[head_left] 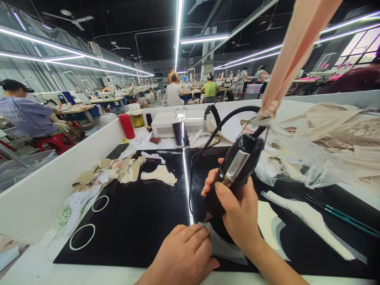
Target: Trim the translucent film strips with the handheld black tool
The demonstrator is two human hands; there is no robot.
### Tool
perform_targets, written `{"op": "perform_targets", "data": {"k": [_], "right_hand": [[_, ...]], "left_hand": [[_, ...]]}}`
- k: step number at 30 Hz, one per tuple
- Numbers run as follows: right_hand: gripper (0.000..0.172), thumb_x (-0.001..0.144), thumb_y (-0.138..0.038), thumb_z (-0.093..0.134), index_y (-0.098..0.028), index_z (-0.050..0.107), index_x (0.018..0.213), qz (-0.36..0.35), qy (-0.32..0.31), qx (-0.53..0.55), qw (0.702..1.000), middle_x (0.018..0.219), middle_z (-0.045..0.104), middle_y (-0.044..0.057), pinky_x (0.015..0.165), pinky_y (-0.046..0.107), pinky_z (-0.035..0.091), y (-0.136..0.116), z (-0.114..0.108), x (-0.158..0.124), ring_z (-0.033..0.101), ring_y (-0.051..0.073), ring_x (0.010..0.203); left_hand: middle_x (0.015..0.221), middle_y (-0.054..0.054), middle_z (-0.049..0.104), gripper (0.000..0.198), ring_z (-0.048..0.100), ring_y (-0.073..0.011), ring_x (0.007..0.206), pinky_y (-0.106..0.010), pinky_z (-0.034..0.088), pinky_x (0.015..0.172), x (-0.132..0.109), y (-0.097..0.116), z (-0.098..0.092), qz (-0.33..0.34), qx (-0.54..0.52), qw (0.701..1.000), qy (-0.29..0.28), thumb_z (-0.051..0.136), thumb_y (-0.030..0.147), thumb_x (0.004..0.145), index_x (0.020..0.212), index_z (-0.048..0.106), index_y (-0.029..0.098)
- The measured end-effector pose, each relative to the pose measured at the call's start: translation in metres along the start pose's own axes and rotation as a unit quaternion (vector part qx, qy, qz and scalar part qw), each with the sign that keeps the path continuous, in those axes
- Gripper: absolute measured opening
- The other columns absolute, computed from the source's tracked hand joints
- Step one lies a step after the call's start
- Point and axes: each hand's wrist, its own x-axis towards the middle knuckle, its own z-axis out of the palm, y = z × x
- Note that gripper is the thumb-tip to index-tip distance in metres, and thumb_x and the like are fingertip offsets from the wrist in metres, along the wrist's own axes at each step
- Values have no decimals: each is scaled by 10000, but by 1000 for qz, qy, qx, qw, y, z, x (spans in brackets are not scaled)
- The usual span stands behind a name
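My right hand (240, 209) is wrapped around a black corded hand-held power tool (228, 174) with a bare metal plate on its side. Its lower end is mostly hidden behind my fingers. A pink fabric strap (291, 59) is tied to the tool's top and runs upward. My left hand (187, 253), fingers together and bent, presses the left end of a thin grey sheet piece (225, 247) onto the black board (133, 225). Right of the tool lies a cream cut piece (267, 225) with a grey edge. Further right is a long cream strip (311, 217).
Teal-handled tweezers or a similar slim tool (350, 217) lie at right, near plastic-wrapped fabric (320, 162). Sewn beige pieces (127, 168) and white rings (82, 236) are at left. Behind stand a white metal box (163, 124), a phone (181, 133) and a red container (126, 126).
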Motion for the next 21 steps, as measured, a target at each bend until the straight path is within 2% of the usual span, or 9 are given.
{"op": "perform_targets", "data": {"k": [3, 9, 17, 21], "right_hand": [[368, 901, -342, 775, -344, 592, 1221, 1, 14, -3, 1000, 896, 690, -44, 653, 291, 598, -5, -10, -2, 656, 142, 687], [339, 927, -397, 752, -347, 608, 1230, 20, -27, -23, 999, 899, 663, -24, 622, 293, 591, -26, -35, -20, 638, 154, 691], [368, 917, -452, 761, -328, 621, 1235, -6, -13, -23, 1000, 879, 662, -13, 637, 285, 592, -47, -53, -30, 642, 153, 679], [369, 930, -443, 748, -339, 608, 1255, -2, -25, -21, 999, 902, 660, -12, 655, 282, 589, -47, -58, -32, 654, 153, 699]], "left_hand": [[1082, -29, 792, 366, 749, -176, 1007, -314, 563, 724, 1, 0, -5, -4, -6, 1000, -22, 421, 384, 1126, 962, 657, 157], [1150, -44, 777, 383, 739, -190, 1051, -318, 555, 765, 4, 0, -13, -11, -12, 998, -63, 349, 364, 1146, 1032, 655, 165], [1159, -45, 773, 356, 734, -218, 1077, -350, 572, 792, 4, 0, -18, -5, -18, 996, -82, 354, 296, 1144, 1049, 668, 159], [1162, -33, 769, 279, 721, -216, 1079, -370, 559, 909, 7, 0, -19, 5, -9, 998, -63, 419, 235, 1122, 1016, 667, 163]]}}
